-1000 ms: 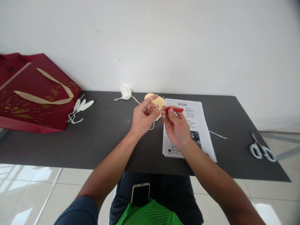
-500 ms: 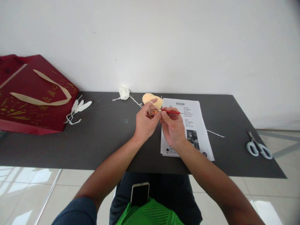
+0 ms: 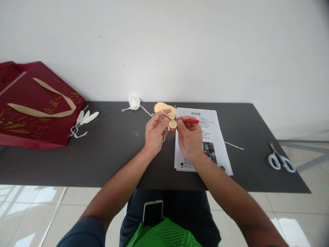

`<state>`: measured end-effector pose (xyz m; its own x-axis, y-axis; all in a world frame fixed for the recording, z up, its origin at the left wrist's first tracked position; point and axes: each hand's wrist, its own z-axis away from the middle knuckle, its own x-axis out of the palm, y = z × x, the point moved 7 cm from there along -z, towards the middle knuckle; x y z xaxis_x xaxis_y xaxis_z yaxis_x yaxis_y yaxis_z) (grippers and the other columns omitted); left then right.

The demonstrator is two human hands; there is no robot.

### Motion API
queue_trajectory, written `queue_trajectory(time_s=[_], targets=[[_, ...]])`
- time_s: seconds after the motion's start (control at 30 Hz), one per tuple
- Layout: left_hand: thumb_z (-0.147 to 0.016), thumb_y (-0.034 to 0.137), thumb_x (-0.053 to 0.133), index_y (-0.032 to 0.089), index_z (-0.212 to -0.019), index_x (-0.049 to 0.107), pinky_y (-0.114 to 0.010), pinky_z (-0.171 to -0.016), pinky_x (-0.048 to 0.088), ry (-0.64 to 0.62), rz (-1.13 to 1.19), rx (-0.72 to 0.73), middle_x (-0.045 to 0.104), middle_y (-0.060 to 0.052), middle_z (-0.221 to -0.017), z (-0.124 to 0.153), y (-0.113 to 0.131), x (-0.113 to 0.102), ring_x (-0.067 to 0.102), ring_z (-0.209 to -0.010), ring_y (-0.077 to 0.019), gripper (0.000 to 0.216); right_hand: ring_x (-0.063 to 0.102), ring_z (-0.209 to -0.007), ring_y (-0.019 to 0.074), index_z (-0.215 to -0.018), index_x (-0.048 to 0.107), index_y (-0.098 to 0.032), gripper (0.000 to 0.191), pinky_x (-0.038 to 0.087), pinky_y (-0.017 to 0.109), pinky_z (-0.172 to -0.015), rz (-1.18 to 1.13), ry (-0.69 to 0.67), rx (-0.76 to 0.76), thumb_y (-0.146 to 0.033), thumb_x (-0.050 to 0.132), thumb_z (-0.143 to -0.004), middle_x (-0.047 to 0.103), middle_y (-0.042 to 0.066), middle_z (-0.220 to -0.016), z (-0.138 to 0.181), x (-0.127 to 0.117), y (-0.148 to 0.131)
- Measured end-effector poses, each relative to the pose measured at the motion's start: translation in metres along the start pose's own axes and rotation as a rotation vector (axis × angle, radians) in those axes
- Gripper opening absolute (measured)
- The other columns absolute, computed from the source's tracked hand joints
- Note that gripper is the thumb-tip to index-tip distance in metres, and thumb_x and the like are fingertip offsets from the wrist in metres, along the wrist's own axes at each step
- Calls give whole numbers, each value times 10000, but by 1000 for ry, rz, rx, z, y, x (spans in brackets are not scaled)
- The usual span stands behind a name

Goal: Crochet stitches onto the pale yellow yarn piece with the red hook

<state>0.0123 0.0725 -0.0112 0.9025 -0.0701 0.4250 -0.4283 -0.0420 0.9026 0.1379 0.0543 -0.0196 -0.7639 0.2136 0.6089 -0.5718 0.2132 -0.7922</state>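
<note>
Between my hands is a small round cream crochet piece [image 3: 173, 124], its flat face turned toward me. My left hand [image 3: 156, 132] pinches its left side, with pale yarn strung over the raised fingers. My right hand [image 3: 189, 137] is closed on a red-handled crochet hook [image 3: 190, 121], which lies level and points left to the top of the piece. A bit of orange-red strand hangs just below the piece. Right behind my hands rests a ball of cream yarn [image 3: 164, 108]. Some of my left fingertips are hidden behind the work.
Printed sheets [image 3: 195, 112] lie under my right hand. White yarn [image 3: 134, 102] sits at the back, and white crocheted pieces [image 3: 86, 118] lie by a dark red gift bag [image 3: 38, 106]. Scissors [image 3: 280, 160] are near the right edge. A phone [image 3: 153, 213] rests on my lap.
The round crochet piece has turned to show its face between my hands. The hook handle shows more fully and lies more level. The whole view has shifted slightly.
</note>
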Motion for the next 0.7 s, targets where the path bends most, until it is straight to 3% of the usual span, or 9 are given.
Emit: queue_trajectory(time_s=[0.23, 0.4, 0.5, 0.7], targets=[[-817, 285, 766, 232, -1076, 751, -174, -411, 320, 11, -45, 55, 651, 23, -775, -2, 2, -1, 439, -502, -46, 264, 699, -918, 124, -900, 660, -268, 243, 569, 301, -876, -16, -25, 19, -232, 856, -759, 753, -38, -939, 0, 1, -1], [-802, 270, 797, 221, -1089, 740, -217, -647, 523, -6, -193, 175, 725, -7, -883, -2, 12, -1, 642, -711, -102, 297, 710, -922, 136, -896, 653, -270, 242, 581, 327, -906, 27, -56, 25, -243, 853, -762, 773, -26, -962, 0, 2, -5], [-820, 291, 796, 221, -1144, 722, -254, -766, 551, -13, -273, 220, 752, -22, -934, -2, 13, -2, 692, -820, -135, 339, 716, -941, 141, -899, 662, -278, 242, 589, 341, -940, 54, -60, -2, -232, 853, -759, 777, -30, -972, 0, 1, -5], [-816, 333, 815, 219, -1170, 717, -256, -762, 545, -17, -376, 244, 761, -46, -984, 0, 12, -3, 709, -849, -155, 384, 707, -999, 141, -919, 670, -292, 233, 560, 372, -1047, 81, -42, -113, -192, 826, -778, 758, -33, -984, -3, -3, -7]])
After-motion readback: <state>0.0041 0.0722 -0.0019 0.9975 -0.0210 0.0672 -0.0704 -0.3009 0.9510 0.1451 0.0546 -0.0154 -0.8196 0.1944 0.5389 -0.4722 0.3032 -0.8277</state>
